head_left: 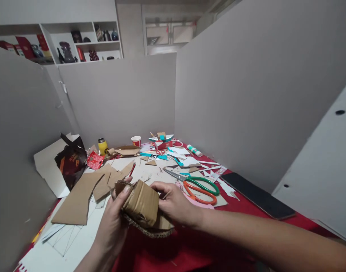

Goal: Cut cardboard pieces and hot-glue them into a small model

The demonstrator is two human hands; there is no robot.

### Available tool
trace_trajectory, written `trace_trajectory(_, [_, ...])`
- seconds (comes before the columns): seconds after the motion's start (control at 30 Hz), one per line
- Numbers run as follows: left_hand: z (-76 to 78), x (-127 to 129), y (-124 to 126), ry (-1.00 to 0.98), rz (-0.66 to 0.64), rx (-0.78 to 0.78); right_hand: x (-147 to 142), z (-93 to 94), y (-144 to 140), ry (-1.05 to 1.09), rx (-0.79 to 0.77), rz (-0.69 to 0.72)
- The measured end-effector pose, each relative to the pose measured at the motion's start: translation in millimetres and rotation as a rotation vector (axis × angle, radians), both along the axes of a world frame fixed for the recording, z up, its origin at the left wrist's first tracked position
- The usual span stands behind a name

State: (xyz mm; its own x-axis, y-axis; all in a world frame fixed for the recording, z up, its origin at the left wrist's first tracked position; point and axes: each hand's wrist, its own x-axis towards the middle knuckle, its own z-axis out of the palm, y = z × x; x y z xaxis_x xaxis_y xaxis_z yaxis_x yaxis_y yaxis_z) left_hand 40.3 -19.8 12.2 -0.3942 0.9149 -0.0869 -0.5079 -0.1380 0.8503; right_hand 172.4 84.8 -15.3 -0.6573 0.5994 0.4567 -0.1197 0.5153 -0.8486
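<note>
A folded brown cardboard piece [143, 202], box-like with a curved corrugated edge below, is held up over the red cloth. My left hand [117, 207] grips its left side, thumb on top. From the right, my right hand [173, 200] pinches its far side; some fingertips are hidden behind the cardboard. Just beyond my right hand lie scissors [198, 187] with one green and one orange handle, blades pointing left. Flat cardboard offcuts [79, 196] rest to the left of my left hand, beside a white sheet with pencil lines [63, 240].
Behind stand a yellow bottle [102, 146], a paper cup [136, 141] and a small boat-like model [161, 139]. A glue stick [194, 150] and a dark flat slab [257, 194] lie at right. Grey panels [119, 94] enclose the table, with paper scraps scattered across it.
</note>
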Motion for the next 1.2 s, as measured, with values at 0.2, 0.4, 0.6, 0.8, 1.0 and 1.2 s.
trace_trajectory(0.2, [-5.1,7.6,2.9,-0.034,0.108,0.041,5.7,-0.2,-11.9,0.030,-0.043,0.099])
trace_trajectory(0.4, [-8.5,14.2,-8.2,0.012,0.177,0.138,13.9,7.4,-28.0,0.069,-0.081,0.087])
trace_trajectory(0.6, [-5.4,14.4,-5.3,0.070,0.285,0.132,15.0,10.5,-34.2,0.071,-0.165,0.052])
trace_trajectory(0.8, [-7.7,21.0,4.0,0.152,0.403,0.208,13.3,6.6,-28.9,0.048,-0.119,0.003])
trace_trajectory(1.0, [-11.1,28.2,0.4,0.287,0.418,0.270,19.8,3.1,-23.6,-0.011,-0.074,0.067])
trace_trajectory(1.2, [-11.2,41.1,-17.6,0.304,0.317,0.253,32.8,-2.4,-20.5,-0.045,0.209,0.192])
